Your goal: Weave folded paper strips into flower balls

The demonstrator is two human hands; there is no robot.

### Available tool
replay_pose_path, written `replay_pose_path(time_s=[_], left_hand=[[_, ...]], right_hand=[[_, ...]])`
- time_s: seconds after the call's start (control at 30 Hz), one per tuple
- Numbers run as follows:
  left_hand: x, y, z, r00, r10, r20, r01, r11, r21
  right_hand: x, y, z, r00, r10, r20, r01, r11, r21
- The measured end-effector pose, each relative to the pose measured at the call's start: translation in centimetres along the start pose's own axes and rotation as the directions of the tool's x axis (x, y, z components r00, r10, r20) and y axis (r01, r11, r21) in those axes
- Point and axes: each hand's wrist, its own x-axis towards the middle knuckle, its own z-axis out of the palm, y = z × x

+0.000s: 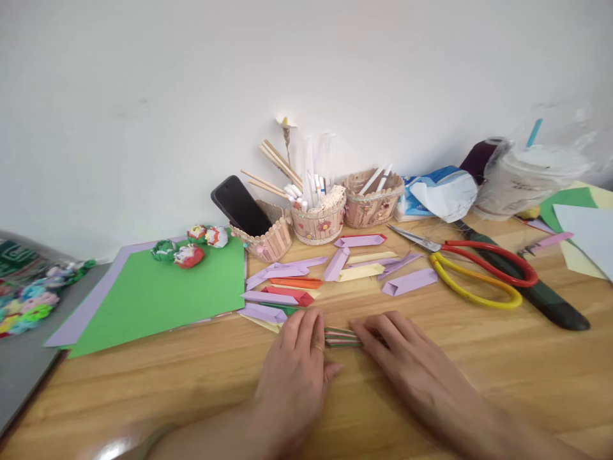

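Note:
Between my two hands, close to the wooden tabletop, is a small bundle of folded paper strips [343,337] with green, pink and white edges. My left hand [299,358] closes on the bundle's left end, its fingers bent over it. The right end is in my right hand [395,348], its fingers curled and partly hiding the paper. Just beyond my hands lie several folded paper pieces: a purple one [410,282], a yellow one [366,272], a red one [299,296] and an orange one [295,282].
Scissors [483,271] with red and yellow handles lie at right across a dark-handled tool [558,306]. Green paper [158,300] is at left, bearing small crumpled balls [189,255]. Behind stand decorated stick baskets [318,223], one holding a phone [242,206]. A lidded cup [522,179] stands far right.

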Motion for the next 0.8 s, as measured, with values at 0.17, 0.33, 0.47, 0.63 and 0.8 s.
replay_pose_path(time_s=[0.17, 0.33, 0.47, 0.63, 0.8], left_hand=[[0.1, 0.5, -0.2, 0.994, -0.036, 0.108, 0.041, 0.998, -0.049], [0.0, -0.2, -1.0, 0.977, -0.043, 0.208, 0.068, 0.991, -0.117], [-0.2, -0.2, -1.0, 0.982, -0.067, 0.174, 0.087, 0.991, -0.105], [-0.1, 0.4, -0.8, 0.985, -0.053, 0.164, 0.067, 0.994, -0.082], [0.2, 0.7, -0.5, 0.988, -0.046, 0.145, 0.057, 0.996, -0.072]], right_hand=[[0.0, -0.1, 0.4, 1.000, 0.029, -0.007, -0.029, 1.000, 0.001], [-0.1, -0.2, 0.4, 0.999, 0.027, -0.033, -0.030, 0.996, -0.090], [-0.4, -0.5, 0.8, 0.996, 0.037, -0.079, -0.052, 0.981, -0.187], [-0.5, -1.1, 1.5, 0.993, -0.011, -0.121, -0.022, 0.963, -0.270], [-0.4, -1.3, 2.3, 0.990, 0.020, -0.138, -0.058, 0.961, -0.271]])
